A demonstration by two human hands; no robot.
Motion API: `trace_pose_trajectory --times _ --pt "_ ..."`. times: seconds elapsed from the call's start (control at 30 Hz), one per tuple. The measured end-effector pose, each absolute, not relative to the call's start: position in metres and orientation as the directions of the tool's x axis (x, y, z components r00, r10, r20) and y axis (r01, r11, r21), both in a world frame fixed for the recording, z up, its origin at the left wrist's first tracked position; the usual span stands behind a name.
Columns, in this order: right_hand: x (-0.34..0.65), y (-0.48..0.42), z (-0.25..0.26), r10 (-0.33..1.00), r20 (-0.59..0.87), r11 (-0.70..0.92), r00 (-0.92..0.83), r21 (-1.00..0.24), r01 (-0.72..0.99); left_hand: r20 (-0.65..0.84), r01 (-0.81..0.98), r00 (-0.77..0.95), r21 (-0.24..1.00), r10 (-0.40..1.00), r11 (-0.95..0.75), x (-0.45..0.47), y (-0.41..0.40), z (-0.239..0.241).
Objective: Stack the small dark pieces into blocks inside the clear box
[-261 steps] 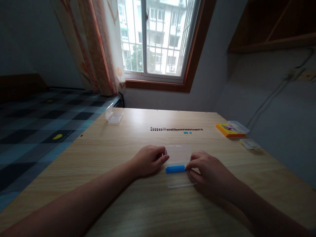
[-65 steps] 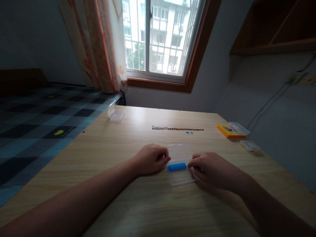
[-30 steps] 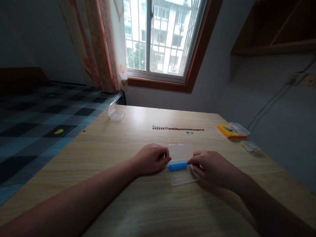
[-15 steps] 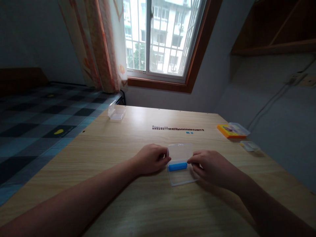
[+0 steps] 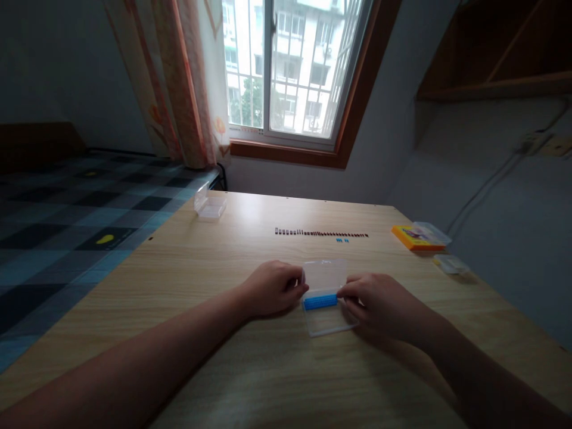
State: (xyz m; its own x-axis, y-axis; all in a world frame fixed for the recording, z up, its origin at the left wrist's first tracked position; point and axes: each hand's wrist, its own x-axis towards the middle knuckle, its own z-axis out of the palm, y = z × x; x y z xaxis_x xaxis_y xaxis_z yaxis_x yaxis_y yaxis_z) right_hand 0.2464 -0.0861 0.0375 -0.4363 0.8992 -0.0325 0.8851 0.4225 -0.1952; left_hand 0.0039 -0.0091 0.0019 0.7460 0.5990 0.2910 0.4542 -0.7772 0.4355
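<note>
A small clear plastic box [image 5: 328,322] lies open on the wooden table [image 5: 250,369], its lid [image 5: 325,274] raised toward the window. A row of blue pieces [image 5: 320,302] sits inside along the hinge. My left hand [image 5: 272,289] is curled, fingers closed against the box's left edge. My right hand [image 5: 379,301] rests at the right edge, its fingertips pinched at the end of the blue row. Farther back, a line of small dark pieces [image 5: 322,233] runs across the table, with two tiny blue pieces [image 5: 342,240] just in front of it.
Another clear open box [image 5: 210,205] stands at the table's far left corner. At the right edge lie an orange-yellow flat pack [image 5: 413,237] under a clear lid and a small clear case [image 5: 450,264]. A checked bed is on the left, a window behind.
Over the earlier frames the clear box shifted slightly and its base now lies flatter. In the last second my right fingertips crept a little left onto the end of the blue row.
</note>
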Motion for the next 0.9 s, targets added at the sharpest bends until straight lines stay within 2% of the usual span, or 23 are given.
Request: trace_pose_trajectory --times 0.23,0.37,0.47,0.57,0.63,0.73,0.83,0.9 --pt "0.249 -0.086 0.039 0.898 -0.012 0.427 -0.44 -0.217 0.878 0.288 0.457 0.748 0.43 0.598 -0.779 0.004 -0.009 0.001" --pt "0.254 -0.086 0.041 0.889 0.064 0.451 -0.453 -0.293 0.843 0.292 0.452 0.748 0.433 0.596 -0.78 0.004 -0.009 0.001" --pt "0.26 -0.082 0.043 0.893 0.235 0.449 -0.383 -0.42 0.789 0.295 0.449 0.748 0.435 0.594 -0.781 0.004 -0.009 0.001" --pt "0.27 -0.068 0.037 0.881 0.446 0.404 -0.157 -0.538 0.74 0.294 0.455 0.745 0.432 0.598 -0.779 0.005 -0.008 0.0" --pt "0.28 -0.053 0.026 0.856 0.516 0.378 -0.032 -0.581 0.721 0.29 0.458 0.746 0.43 0.6 -0.778 0.004 -0.007 -0.001" --pt "0.296 -0.024 0.002 0.82 0.572 0.347 0.04 -0.552 0.758 0.282 0.467 0.746 0.425 0.604 -0.775 0.004 -0.006 -0.001" --pt "0.306 0.0 -0.023 0.853 0.52 0.204 0.045 -0.41 0.889 0.275 0.48 0.745 0.413 0.608 -0.774 0.004 -0.006 -0.001" --pt "0.308 0.01 -0.035 0.878 0.476 0.147 0.048 -0.364 0.92 0.271 0.486 0.744 0.406 0.61 -0.774 0.004 -0.006 -0.001"
